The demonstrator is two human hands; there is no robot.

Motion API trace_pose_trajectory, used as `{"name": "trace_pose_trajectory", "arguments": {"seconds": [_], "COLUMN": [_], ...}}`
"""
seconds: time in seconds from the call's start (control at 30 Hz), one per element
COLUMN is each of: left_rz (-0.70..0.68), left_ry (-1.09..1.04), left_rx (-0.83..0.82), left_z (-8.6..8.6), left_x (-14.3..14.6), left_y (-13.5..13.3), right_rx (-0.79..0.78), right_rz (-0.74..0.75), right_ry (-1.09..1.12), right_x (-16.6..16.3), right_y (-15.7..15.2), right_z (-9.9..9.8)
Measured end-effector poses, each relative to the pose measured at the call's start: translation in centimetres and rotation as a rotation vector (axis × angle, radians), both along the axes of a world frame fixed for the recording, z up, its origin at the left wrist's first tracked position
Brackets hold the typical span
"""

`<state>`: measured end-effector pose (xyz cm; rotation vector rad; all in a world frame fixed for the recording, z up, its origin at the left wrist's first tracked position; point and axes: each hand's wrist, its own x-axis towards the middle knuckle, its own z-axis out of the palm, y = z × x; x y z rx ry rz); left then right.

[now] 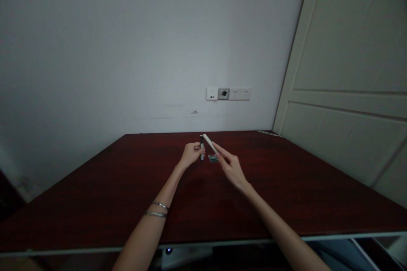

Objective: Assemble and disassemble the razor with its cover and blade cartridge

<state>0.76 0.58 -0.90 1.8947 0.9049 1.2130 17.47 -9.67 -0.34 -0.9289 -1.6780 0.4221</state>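
Note:
My left hand [191, 153] is closed around a slim upright tool [202, 152] with a light grey handle, a black upper part and a small head; it looks like a razor. My right hand [233, 169] grips the lower end of a long white bar [208, 140], which tilts up to the left. The bar's upper end is beside the tool's head; whether they touch I cannot tell. Between the hands, a small clear packet with green on it [213, 159] lies on the table, partly behind my right fingers.
The dark red wooden table [133, 186] reaches back to a pale wall [143, 51] with sockets and switches [228, 94]. A cream panelled door [346, 42] stands along the right side. Below the front edge are a whitish object [187, 258] and other dim items.

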Motion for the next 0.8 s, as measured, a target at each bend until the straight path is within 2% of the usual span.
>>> {"name": "trace_pose_trajectory", "arguments": {"seconds": [0.07,0.2,0.33,0.53,0.8], "left_rz": [-0.022,-0.024,-0.061,-0.049,-0.035], "left_ry": [-0.063,-0.071,-0.076,-0.053,-0.047], "left_rx": [-0.105,-0.245,-0.296,-0.313,-0.292], "left_z": [0.1,0.3,0.4,0.5,0.7], "left_x": [0.1,0.3,0.4,0.7,0.5], "left_y": [-0.1,-0.7,-1.2,-1.5,-1.4], "right_rx": [0.102,0.172,0.218,0.242,0.289], "right_rz": [-0.079,-0.175,-0.202,-0.244,-0.23], "right_ry": [-0.1,-0.359,-0.548,-0.585,-0.643], "right_x": [1.4,2.8,2.9,4.7,3.6], "right_y": [1.5,4.6,6.2,7.0,6.9], "right_z": [1.2,2.7,2.0,0.3,0.7]}}
